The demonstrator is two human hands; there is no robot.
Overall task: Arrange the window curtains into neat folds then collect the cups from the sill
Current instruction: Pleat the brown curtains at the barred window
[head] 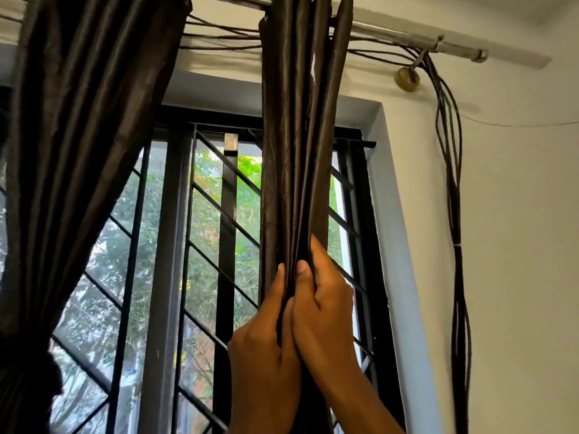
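Nearest, the left hand (pixel 263 349) and right hand (pixel 322 311) pinch the gathered right curtain (pixel 297 136) between them, apparently holding its folds together. Left of it hangs the other curtain (pixel 78 151); behind it, the window grille (pixel 219 230).

Black window grille (pixel 200 233) with diagonal bars, green trees (pixel 206 195) beyond, metal rod (pixel 407 37) overhead — dark cables (pixel 457 214) down white wall (pixel 520 245)

Daylight reaches you through the window (pixel 206 233), leaving the curtains (pixel 78 136) backlit and dark. The right wall (pixel 517 214) is evenly bright, with soft shadows under the rod (pixel 407 36). Straight lines bow near the edges; foliage outside looks soft.
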